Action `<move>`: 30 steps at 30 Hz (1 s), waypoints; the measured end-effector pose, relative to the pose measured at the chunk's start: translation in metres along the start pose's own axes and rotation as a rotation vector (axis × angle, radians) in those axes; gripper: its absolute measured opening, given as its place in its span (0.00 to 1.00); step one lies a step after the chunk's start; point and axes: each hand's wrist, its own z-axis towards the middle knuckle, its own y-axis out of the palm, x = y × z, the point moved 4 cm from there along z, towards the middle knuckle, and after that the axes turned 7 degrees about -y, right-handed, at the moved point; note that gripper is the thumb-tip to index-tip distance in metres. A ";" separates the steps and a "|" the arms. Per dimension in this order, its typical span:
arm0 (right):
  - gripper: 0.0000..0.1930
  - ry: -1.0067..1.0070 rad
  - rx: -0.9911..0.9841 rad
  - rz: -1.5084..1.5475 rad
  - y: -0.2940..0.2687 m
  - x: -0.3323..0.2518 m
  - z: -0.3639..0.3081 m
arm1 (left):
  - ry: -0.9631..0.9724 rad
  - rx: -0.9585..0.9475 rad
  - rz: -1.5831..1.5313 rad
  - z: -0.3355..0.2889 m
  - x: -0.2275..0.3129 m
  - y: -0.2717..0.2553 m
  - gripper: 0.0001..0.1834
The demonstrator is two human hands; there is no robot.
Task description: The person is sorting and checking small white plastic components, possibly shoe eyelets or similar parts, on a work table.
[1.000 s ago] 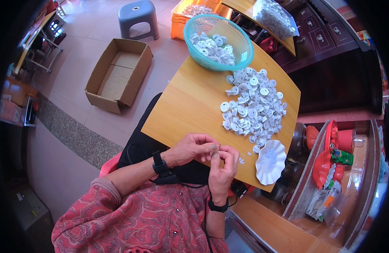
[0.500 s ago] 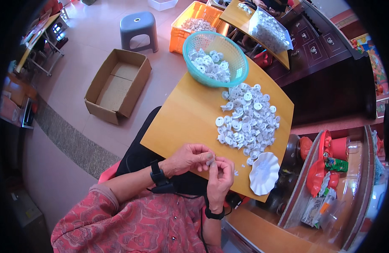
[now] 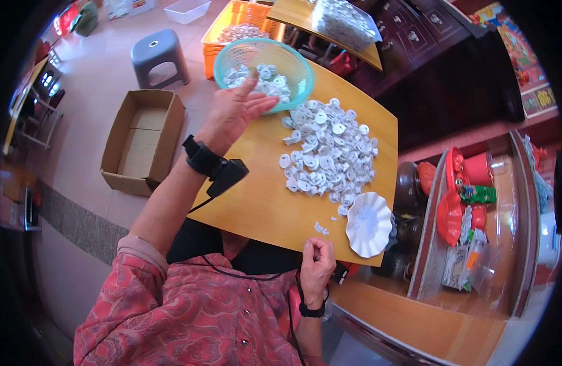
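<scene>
My left hand (image 3: 232,116) reaches over the near rim of a turquoise mesh basket (image 3: 302,79), its fingers spread and nothing visible in them. Inside the basket lie several round white plastic parts (image 3: 272,79). My right hand (image 3: 318,262) rests at the table's near edge with its fingers curled together; what they hold, if anything, is hidden. Just beyond it are some tiny white pieces (image 3: 321,229). To its right stands a white scalloped dish (image 3: 378,240) with small pale bits in it. A large heap of white plastic parts (image 3: 333,152) covers the table's right half.
The yellow wooden table (image 3: 250,177) is in front of me. Left of it, on the floor, are an open cardboard box (image 3: 125,174) and a grey-blue stool (image 3: 156,52). An orange crate (image 3: 211,58) stands behind the basket. A shelf tray with red items (image 3: 455,207) is at the right.
My left hand has left my right hand and moved forward and left to the basket, its fingers opening out. My right hand stays near the table edge. The view has shifted.
</scene>
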 end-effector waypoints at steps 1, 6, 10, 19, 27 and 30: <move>0.04 0.013 0.021 -0.060 -0.005 0.007 -0.001 | 0.027 -0.002 -0.019 -0.003 0.000 0.001 0.21; 0.04 -0.004 0.105 -0.218 -0.026 0.032 0.005 | 0.019 -0.118 0.262 -0.019 -0.037 -0.017 0.17; 0.05 -0.024 0.088 -0.266 -0.026 0.039 0.018 | -0.031 -0.136 0.521 -0.032 -0.079 -0.036 0.13; 0.11 -0.133 0.060 -0.610 -0.004 0.039 0.045 | 0.533 -0.210 1.294 -0.053 -0.124 -0.022 0.10; 0.11 -0.102 0.027 -0.715 0.005 0.042 0.048 | 0.419 -0.176 1.541 -0.053 -0.134 -0.005 0.14; 0.11 -0.209 0.023 -0.728 0.011 0.037 0.050 | 0.450 -0.181 1.529 -0.050 -0.137 -0.008 0.14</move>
